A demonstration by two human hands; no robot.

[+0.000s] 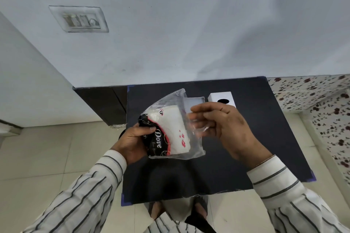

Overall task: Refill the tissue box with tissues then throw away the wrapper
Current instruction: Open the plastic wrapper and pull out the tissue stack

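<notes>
Tissue pack (171, 134) between pinching fingers (198, 119)

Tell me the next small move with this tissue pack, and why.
Probably pull the wrapper's loose open edge wider with the right hand so the tissues can slide out. The left hand grips the printed end of the wrapper, the stack is still inside the clear plastic, and the tissue box sits on the dark table behind, apparently in two parts.
</notes>
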